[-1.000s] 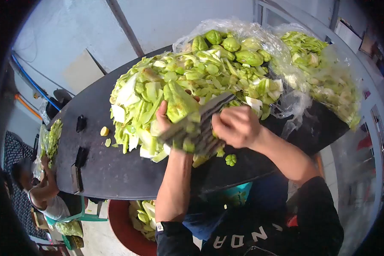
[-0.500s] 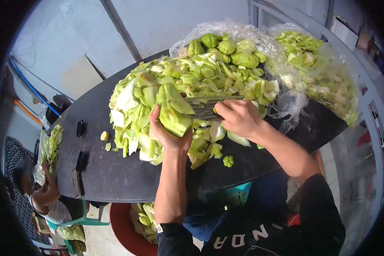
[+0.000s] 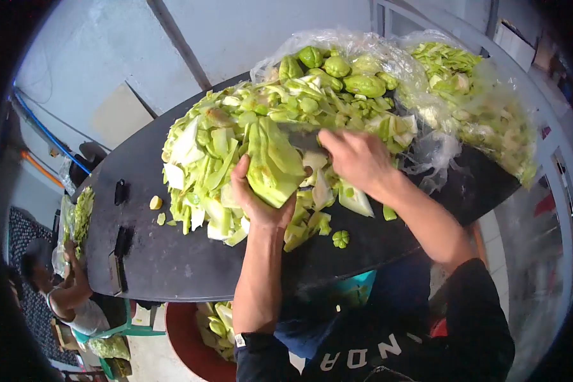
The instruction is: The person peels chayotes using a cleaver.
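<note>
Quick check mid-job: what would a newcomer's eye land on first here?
Probably the big heap of green chayote cuttings spread across the middle of the dark table. In front of it, the left hand grips a partly cut chayote, with the right hand holding a blurred knife just beside it. Whole chayotes sit behind the heap, by clear plastic.

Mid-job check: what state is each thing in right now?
Left hand: closed around a chayote
Held chayote: partly peeled, near end cut flat
Right hand: gripping the knife
Knife: blurred, blade by the held chayote
Trimmings: heaped on the tabletop
Whole chayotes: unpeeled
Red tub: holding pale-green pieces
</note>
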